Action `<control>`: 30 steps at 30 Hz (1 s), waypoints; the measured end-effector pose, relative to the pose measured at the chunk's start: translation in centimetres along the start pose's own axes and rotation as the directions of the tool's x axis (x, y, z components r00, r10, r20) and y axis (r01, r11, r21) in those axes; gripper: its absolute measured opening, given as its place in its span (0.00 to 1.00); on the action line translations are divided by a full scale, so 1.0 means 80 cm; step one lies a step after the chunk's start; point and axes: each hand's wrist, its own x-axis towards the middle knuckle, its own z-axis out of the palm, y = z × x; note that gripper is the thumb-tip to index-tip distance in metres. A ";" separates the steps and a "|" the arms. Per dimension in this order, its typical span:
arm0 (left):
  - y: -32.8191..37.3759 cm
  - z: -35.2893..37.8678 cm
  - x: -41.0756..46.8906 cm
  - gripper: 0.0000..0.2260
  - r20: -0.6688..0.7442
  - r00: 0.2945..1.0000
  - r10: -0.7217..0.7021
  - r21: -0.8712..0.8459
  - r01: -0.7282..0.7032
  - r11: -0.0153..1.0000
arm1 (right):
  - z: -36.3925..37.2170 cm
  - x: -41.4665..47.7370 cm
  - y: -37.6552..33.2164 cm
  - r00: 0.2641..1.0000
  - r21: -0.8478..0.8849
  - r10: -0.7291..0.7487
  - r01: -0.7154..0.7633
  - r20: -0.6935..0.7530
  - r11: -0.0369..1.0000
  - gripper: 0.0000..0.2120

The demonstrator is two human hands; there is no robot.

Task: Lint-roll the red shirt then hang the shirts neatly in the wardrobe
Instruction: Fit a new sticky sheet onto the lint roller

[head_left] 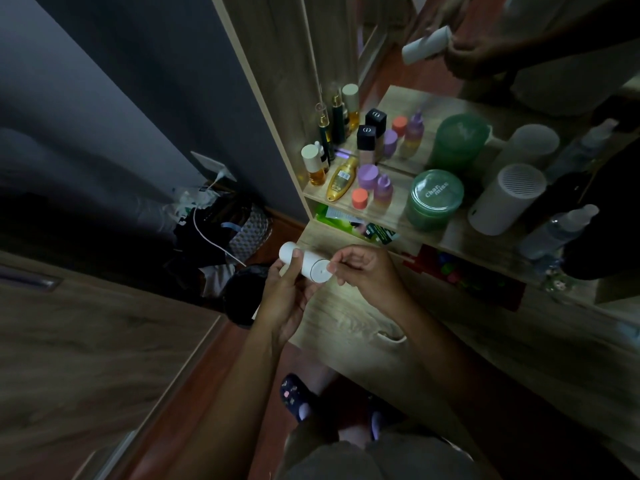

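A white cylindrical lint roller (306,263) lies across my left hand (287,296), which grips it from below with the thumb over the top. My right hand (363,275) pinches the roller's near end cap with its fingertips. Both hands hover over the wooden dresser top (349,323). The mirror above shows the same roller and hands as a reflection (427,45). No red shirt or wardrobe interior is in view.
A shelf (446,237) holds several perfume and cosmetic bottles, a green jar (434,199), a white cylindrical device (502,199) and a spray bottle (557,230). A bag and a white cable (214,233) lie on the floor at left. My slippered feet (298,396) stand below.
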 end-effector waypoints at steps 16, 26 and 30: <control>0.010 0.004 -0.005 0.31 0.067 0.998 -0.016 0.015 0.015 1.000 | -0.002 0.001 -0.001 0.999 -0.062 -0.043 0.043 0.001 0.997 0.05; 0.015 0.002 -0.003 0.27 -0.007 0.998 0.063 0.026 -0.062 0.998 | 0.003 -0.007 -0.002 0.999 -0.006 -0.015 0.015 0.032 1.000 0.05; 0.017 0.004 -0.008 0.29 0.015 0.999 0.040 0.039 -0.041 0.998 | 0.003 -0.009 -0.005 0.998 0.034 -0.009 0.007 0.059 0.999 0.04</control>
